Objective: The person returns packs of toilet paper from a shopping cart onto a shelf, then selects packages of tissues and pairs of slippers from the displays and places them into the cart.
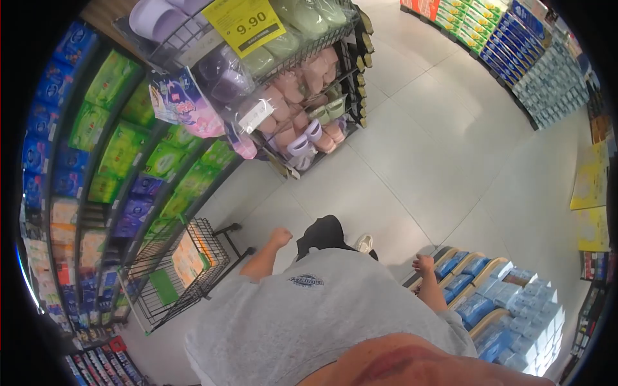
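My left hand [280,238] hangs out from my side over the floor, its fingers curled in and nothing visible in it. Nearest to it is a black wire shopping cart [193,289] with a green panel; an orange-and-white package [191,256] lies inside. On the other side my right hand [423,262] is held low with loosely bent fingers and no object in it. It is close to the stacked blue packs [458,283]; whether it touches the display cannot be told. My grey shirt covers the middle of the view, and a light shoe [364,243] shows beyond it.
Ahead stands a wire rack of slippers [296,90] with a yellow price sign [244,26]. Shelves of green tissue packs [125,148] line the left. Pale tiled floor [412,154] runs between the rack and stacked boxes [521,48] at the far right.
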A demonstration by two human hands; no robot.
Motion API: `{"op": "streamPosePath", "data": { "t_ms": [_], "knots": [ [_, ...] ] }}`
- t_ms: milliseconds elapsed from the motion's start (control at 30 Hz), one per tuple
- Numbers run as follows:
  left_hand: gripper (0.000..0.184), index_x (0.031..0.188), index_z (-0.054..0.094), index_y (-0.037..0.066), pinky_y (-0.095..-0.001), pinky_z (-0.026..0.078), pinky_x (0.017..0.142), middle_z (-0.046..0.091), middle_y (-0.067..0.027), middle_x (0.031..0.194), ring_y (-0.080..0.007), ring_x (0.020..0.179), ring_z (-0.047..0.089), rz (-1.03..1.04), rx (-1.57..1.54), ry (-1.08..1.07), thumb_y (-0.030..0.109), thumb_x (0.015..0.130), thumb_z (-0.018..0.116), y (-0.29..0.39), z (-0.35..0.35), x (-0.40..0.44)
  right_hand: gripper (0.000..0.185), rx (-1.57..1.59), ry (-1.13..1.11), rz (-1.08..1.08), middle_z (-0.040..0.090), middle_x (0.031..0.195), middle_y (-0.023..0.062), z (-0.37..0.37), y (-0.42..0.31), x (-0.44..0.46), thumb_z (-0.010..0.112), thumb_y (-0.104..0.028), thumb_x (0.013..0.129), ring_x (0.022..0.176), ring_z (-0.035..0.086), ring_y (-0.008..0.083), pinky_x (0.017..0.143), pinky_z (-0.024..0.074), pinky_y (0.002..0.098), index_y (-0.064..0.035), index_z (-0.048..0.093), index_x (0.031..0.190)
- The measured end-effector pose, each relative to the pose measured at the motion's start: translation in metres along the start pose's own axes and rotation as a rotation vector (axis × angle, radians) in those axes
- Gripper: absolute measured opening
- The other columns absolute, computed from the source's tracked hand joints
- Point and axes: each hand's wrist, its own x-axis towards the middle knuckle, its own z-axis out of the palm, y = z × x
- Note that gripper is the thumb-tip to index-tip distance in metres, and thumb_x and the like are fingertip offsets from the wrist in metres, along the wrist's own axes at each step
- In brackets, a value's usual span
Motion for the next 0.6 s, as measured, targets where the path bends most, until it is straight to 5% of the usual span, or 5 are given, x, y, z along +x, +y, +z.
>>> {"op": "streamPosePath", "data": {
  "t_ms": [267, 433, 600],
  "knots": [
    [0.027, 0.081, 0.069, 0.005, -0.0427, 0.049, 0.072, 0.066, -0.0175, 0.083, -0.0337, 0.08, 0.063, 0.138, -0.058, 0.044, 0.029, 0.071, 0.06, 0.107, -0.007, 0.069, 0.026, -0.118, -0.088, -0.089, 0.066, 0.083, 0.0167, 0.027, -0.124, 0.065, 0.06, -0.021, 0.084, 0.063, 0.064, 0.0264, 0.056, 0.0508, 0.0403, -0.0008, 0.058, 0.1],
    [0.029, 0.097, 0.067, 0.006, -0.041, 0.049, 0.079, 0.066, -0.0172, 0.097, -0.0334, 0.088, 0.063, 0.312, -0.202, 0.257, 0.023, 0.074, 0.061, 0.199, -0.04, 0.148, 0.024, -0.251, -0.207, -0.472, 0.066, 0.079, 0.0112, 0.085, -0.312, 0.06, 0.061, -0.023, 0.083, 0.067, 0.064, 0.0201, 0.057, 0.05, 0.0346, -0.002, 0.061, 0.096],
    [0.04, 0.116, 0.058, 0.004, -0.0354, 0.049, 0.078, 0.065, -0.0166, 0.1, -0.0282, 0.089, 0.063, 0.584, -0.324, 0.413, 0.019, 0.079, 0.062, 0.351, -0.124, 0.14, 0.024, -0.307, -0.184, -1.019, 0.066, 0.076, 0.0067, 0.128, -0.509, 0.018, 0.062, -0.023, 0.084, 0.067, 0.061, 0.012, 0.058, 0.047, 0.0261, -0.0005, 0.064, 0.092]
  ]
}}
